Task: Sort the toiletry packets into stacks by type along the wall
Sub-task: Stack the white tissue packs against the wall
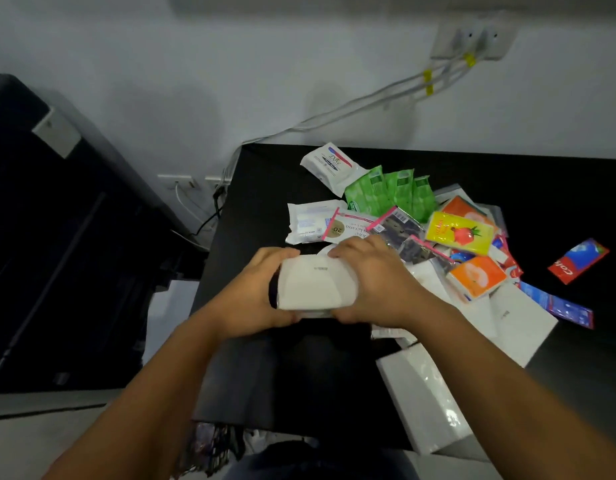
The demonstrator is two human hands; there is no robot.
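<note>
Left hand and right hand gripping white packet by its short ends above black table, long axis running left-right, just in front of packet pile lying near wall.

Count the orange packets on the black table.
2. The far orange packet sits behind the yellow packet; the near orange packet lies in front of it. Others may lie hidden underneath.
</note>
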